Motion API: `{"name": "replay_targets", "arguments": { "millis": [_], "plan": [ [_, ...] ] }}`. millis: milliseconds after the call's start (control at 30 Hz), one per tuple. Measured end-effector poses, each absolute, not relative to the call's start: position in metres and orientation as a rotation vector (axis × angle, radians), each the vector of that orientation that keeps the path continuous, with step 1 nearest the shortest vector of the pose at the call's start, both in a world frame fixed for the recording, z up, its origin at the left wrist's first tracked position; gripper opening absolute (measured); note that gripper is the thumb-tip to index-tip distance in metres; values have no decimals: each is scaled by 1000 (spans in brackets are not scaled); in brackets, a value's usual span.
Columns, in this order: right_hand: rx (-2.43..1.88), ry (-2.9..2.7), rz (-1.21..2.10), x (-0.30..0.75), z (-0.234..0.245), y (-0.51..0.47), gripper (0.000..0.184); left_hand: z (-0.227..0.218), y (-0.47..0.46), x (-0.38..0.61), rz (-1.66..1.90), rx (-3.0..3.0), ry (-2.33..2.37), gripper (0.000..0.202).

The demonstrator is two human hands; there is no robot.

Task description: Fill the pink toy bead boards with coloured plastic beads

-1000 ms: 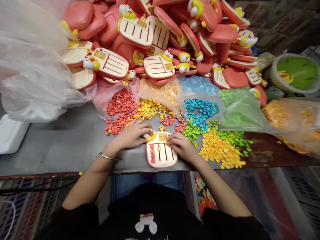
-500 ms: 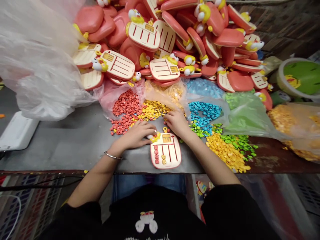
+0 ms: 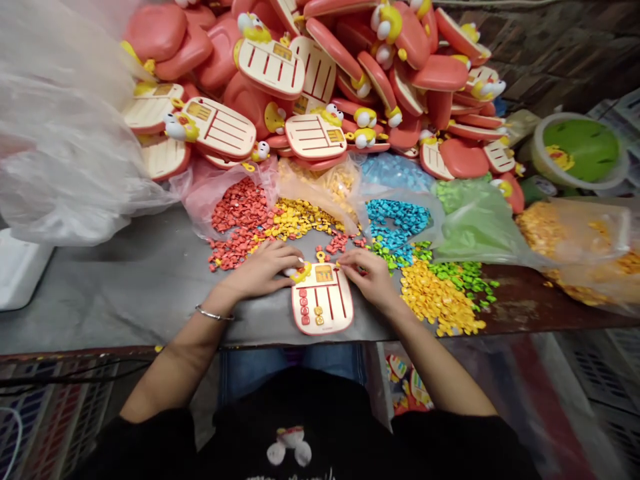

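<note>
A cream-and-coral plastic bead board point(image 3: 323, 307) lies at the near edge of the grey metal table point(image 3: 125, 300), between both hands, its long axis running away from the person. The left hand point(image 3: 260, 270) presses its closed fingers over the board's yellow duck head point(image 3: 300, 272). The right hand point(image 3: 364, 277) bunches its fingertips at the far corner; whether they pinch anything cannot be told.

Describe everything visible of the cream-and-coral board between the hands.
The plastic-looking board lies flat on the grey bench: cream face, coral rim, red vertical slots. Red beads sit in one slot, yellow beads in the next. A yellow duck head and printed panel top it. The left hand touches the duck; the right hand nears the top corner.
</note>
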State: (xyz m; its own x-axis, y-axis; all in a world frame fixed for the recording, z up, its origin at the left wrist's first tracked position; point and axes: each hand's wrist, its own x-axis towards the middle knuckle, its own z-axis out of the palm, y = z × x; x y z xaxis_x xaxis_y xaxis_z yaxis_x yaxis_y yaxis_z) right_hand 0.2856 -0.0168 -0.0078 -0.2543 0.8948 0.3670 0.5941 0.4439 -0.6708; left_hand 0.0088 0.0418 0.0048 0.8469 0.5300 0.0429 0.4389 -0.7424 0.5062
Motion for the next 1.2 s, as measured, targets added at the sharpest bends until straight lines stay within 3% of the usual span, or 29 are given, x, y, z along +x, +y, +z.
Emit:
{"name": "replay_targets", "arguments": {
  "millis": [200, 667, 900, 1133, 1200],
  "plan": [
    [-1244, -2074, 346, 281, -24, -32, 15, 8, 40, 10, 247, 2573, 760, 25],
    [-1180, -2135, 377, 288, -26, -38, 18, 6, 40, 11, 258, 2566, 769, 27],
    [-1310, -2036, 597, 273, -15, -52, 14, 6, 40, 12, 250, 2575, 746, 25],
    [-941, -2142, 1123, 262, 1, -37, 15, 6, 40, 11, 256, 2552, 734, 23],
    [-999, -2104, 1121, 269, 7, -24, 17, 7, 40, 11, 248, 2554, 731, 24]
  ]
}}
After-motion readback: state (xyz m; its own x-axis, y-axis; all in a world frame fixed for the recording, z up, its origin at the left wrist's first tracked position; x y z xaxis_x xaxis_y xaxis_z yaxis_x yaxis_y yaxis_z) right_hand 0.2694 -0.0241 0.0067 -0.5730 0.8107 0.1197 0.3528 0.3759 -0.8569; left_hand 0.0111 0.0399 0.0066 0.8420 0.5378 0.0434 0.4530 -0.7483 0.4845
